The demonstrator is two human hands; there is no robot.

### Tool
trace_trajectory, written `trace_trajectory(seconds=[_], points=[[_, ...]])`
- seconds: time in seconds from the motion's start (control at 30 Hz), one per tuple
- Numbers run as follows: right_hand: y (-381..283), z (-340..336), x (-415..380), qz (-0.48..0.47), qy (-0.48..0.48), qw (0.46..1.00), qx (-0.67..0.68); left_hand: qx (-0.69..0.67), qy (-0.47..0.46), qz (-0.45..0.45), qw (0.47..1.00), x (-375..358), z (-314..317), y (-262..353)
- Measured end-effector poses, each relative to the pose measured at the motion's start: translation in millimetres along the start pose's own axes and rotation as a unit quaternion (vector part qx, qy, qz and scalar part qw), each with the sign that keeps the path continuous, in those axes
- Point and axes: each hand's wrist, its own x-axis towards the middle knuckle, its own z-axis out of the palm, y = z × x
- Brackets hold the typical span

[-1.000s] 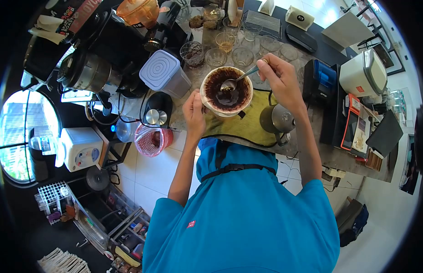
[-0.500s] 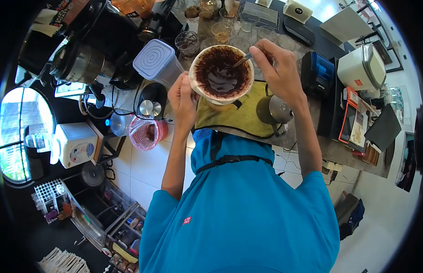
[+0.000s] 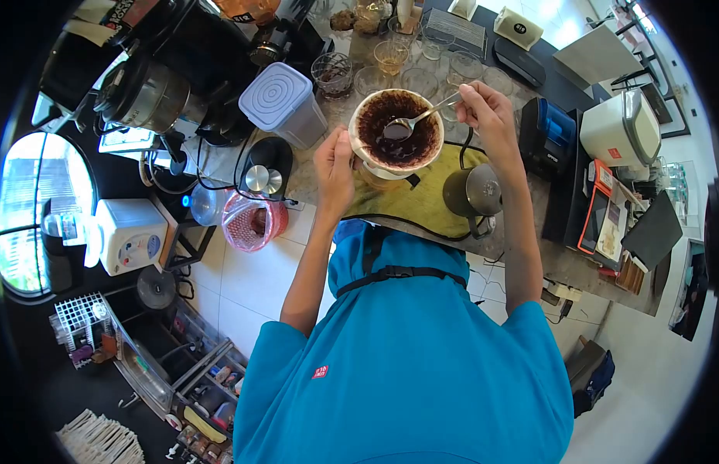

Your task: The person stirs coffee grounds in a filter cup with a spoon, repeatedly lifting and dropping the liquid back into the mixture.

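Note:
My left hand [image 3: 335,161] is closed on the side of a white coffee dripper [image 3: 361,151], tilted toward me. Dark wet coffee grounds [image 3: 379,151] coat its inner wall, with dark liquid in the middle. Between the fingertips of my right hand [image 3: 489,116] is the handle of a metal spoon [image 3: 423,116]. The spoon's bowl is over the coffee inside the dripper and holds some dark liquid. Below the dripper lies a yellow-green cloth [image 3: 409,210], and a dark grey metal kettle [image 3: 474,192] stands on its right part.
Left of the dripper stands a lidded plastic container [image 3: 280,99]. Several glasses, one of them a glass with dark contents [image 3: 331,73], are behind it. A black-and-blue printer [image 3: 546,127] stands at right. Down at left is a pink basket [image 3: 253,222].
The spoon has come up out of the coffee, its bowl now visible. My right hand has shifted slightly right and down. The whole view has shifted a little.

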Motion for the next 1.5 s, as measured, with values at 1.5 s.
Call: trace_trajectory(seconds=[1.5], points=[[-5.0,15.7,-25.4,-0.059,0.031,0.992,-0.112,0.313,-0.105,0.069,0.941,-20.3,-14.2,-55.9]])
